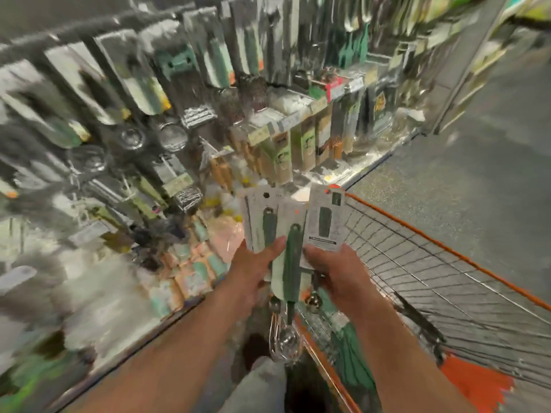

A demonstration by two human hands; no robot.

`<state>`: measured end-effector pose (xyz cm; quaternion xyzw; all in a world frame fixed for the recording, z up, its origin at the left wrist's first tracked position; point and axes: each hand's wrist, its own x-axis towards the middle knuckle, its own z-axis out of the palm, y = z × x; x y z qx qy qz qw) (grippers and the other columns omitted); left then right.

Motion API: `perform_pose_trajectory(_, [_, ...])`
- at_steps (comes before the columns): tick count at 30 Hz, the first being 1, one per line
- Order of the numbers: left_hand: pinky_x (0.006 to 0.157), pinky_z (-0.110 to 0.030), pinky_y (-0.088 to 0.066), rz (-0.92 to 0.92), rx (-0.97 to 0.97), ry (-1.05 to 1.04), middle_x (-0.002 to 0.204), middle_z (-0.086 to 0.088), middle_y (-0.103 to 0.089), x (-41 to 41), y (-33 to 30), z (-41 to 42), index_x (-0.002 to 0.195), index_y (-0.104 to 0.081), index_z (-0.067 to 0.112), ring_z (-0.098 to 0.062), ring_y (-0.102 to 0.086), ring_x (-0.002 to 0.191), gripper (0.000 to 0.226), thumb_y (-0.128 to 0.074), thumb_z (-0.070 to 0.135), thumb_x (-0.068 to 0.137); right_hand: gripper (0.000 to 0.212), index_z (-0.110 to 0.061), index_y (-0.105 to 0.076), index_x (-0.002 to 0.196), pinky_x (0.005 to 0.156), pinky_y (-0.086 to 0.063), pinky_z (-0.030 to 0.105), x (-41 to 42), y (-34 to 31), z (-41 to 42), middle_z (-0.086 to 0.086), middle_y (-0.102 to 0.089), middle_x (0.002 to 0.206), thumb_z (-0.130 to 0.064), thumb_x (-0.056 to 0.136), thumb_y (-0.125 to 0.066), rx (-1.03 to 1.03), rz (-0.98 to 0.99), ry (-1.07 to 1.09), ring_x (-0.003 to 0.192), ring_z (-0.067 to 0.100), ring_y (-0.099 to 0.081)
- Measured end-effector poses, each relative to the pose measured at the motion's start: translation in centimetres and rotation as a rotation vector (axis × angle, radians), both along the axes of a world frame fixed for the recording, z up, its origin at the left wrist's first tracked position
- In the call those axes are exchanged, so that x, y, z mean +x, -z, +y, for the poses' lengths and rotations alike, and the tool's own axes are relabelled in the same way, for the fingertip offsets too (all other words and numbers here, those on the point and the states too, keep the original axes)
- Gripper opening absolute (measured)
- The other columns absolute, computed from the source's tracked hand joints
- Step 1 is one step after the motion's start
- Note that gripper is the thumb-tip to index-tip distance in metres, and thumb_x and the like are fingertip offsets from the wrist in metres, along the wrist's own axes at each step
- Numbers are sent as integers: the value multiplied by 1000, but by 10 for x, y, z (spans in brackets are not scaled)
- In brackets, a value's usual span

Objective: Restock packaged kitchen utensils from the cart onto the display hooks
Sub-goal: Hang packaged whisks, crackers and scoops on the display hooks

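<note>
I hold several carded utensil packs fanned out in front of me. My left hand [253, 269] grips two green-handled scoop packs [275, 231], its thumb pressed across their cards. My right hand [337, 272] grips another card [326, 222] that shows its printed back. Metal scoop heads [286, 338] hang below my hands. The wire cart [447, 263] with an orange rim sits to the right, just beside the packs. The display wall [134, 99] of hanging utensil packs rises to the left and ahead, heavily blurred.
Lower shelves [298, 138] hold boxed and bagged goods. Grey aisle floor [477, 144] stretches to the upper right. Green-handled items [351, 359] lie inside the cart near its left corner. My leg [256, 386] shows at the bottom.
</note>
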<state>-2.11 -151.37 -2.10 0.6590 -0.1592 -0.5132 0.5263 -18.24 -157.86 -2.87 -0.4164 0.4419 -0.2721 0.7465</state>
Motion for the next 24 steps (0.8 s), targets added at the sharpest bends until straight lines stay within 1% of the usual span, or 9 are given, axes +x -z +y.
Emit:
perform_pose_trajectory(2, [95, -52, -59, 16, -20, -79, 109, -1, -80, 19, -13, 29, 125, -69, 23, -25, -76, 102, 76, -90, 47, 56, 24, -9, -73, 114, 64, -54, 33, 28, -16, 13, 14, -78, 103, -15, 91, -74, -55, 35, -85, 92, 34, -74])
perform_pose_trajectory(5, [97, -52, -58, 68, -45, -225, 103, -2, -80, 48, -25, 69, 120, -71, 20, -26, -76, 99, 70, -96, 42, 59, 16, -8, -74, 108, 52, -51, 28, 68, -41, 39, 15, -77, 97, -7, 94, -68, -91, 29, -198, 75, 25, -73])
perform_pose_trajectory(8, [84, -41, -62, 95, -87, -361, 99, -2, -81, 76, -38, 108, 113, -73, 20, -21, -78, 89, 35, -86, 29, 81, 16, -11, -74, 111, 54, -55, 28, 113, -58, 61, 11, -78, 98, -13, 102, -61, -117, 29, -271, 76, 20, -76])
perform_pose_trajectory(11, [95, -52, -58, 102, -135, -460, 108, -3, -80, 115, -49, 152, 118, -73, 23, -26, -76, 102, 41, -87, 34, 81, 27, -8, -71, 118, 48, -54, 29, 168, -70, 84, 9, -78, 94, -27, 107, -54, -46, 41, -323, 71, 18, -76])
perform_pose_trajectory(13, [97, -54, -58, 98, -183, -512, 110, -6, -79, 140, -55, 178, 120, -72, 21, -28, -75, 104, 39, -85, 28, 84, 29, -11, -69, 123, 57, -58, 34, 203, -73, 101, 8, -79, 102, -27, 109, -49, -32, 35, -384, 82, 22, -78])
perform_pose_trajectory(16, [85, -41, -63, 61, -187, -623, 103, -6, -80, 187, -64, 228, 121, -70, 14, -23, -78, 95, 41, -85, 24, 84, 27, -15, -66, 128, 73, -62, 42, 264, -78, 144, 8, -79, 109, -22, 110, -47, -34, 17, -424, 98, 27, -76])
perform_pose_trajectory(18, [57, -22, -58, 32, -168, -686, 89, -2, -80, 211, -72, 256, 110, -67, 16, -15, -77, 76, 29, -84, 21, 86, 27, -15, -64, 130, 83, -62, 48, 296, -80, 168, 8, -78, 112, -21, 109, -48, -14, 7, -445, 104, 30, -75])
perform_pose_trajectory(20, [40, -15, -47, 30, -162, -749, 86, 0, -75, 235, -80, 286, 101, -61, 18, -13, -70, 72, 25, -82, 22, 88, 28, -11, -64, 129, 74, -62, 45, 329, -82, 192, 12, -78, 110, -22, 109, -48, 11, 14, -471, 102, 33, -75])
perform_pose_trajectory(24, [56, -23, -51, 22, -187, -857, 93, 0, -72, 277, -82, 338, 103, -59, 19, -13, -67, 83, 32, -84, 29, 85, 29, -9, -65, 126, 64, -57, 37, 378, -86, 236, 18, -77, 110, -22, 111, -44, -19, 28, -517, 83, 28, -74])
